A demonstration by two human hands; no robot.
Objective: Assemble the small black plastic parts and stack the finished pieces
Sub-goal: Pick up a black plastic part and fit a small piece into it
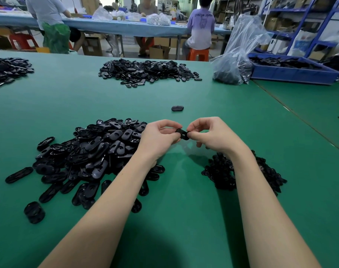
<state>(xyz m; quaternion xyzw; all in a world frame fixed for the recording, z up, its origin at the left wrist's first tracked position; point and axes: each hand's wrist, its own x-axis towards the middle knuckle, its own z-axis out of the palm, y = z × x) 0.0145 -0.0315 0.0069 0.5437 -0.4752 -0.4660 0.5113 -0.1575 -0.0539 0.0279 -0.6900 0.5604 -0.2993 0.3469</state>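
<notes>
Above the green table (184, 219), my left hand (158, 138) and my right hand (213, 135) meet, and both pinch one small black plastic part (182, 134) between fingertips and thumbs. A large heap of black oval shells (87, 155) lies under and left of my left forearm. A smaller heap of little black pieces (222, 175) sits beneath my right forearm, partly hidden by it. One single black oval piece (177, 108) rests alone on the table beyond my hands.
Another pile of black parts (149, 71) lies at the far middle, and one more pile (8, 69) at the far left. A clear plastic bag of parts (232, 68) and a blue bin (292, 71) stand at the far right. People sit at a blue bench behind.
</notes>
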